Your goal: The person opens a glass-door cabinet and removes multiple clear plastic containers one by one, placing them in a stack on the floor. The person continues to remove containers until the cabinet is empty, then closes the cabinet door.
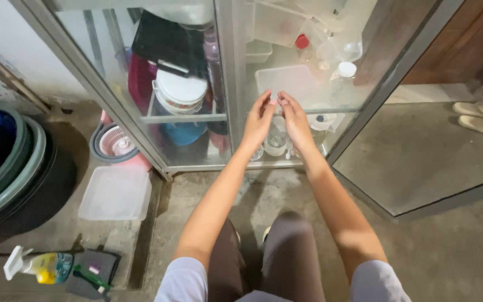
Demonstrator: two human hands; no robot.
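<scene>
Both arms extend forward into the open side of a glass-panelled cabinet (227, 84). The left hand (259, 120) and right hand (296, 118) are raised side by side, fingertips touching each other, fingers loosely spread; neither grip holds anything. A clear glass jar (276, 141) stands on the bottom shelf just below and between the hands. A rectangular clear plastic container (286, 81) sits behind them. A flat lid (115, 193) lies on the concrete floor, left of the cabinet.
</scene>
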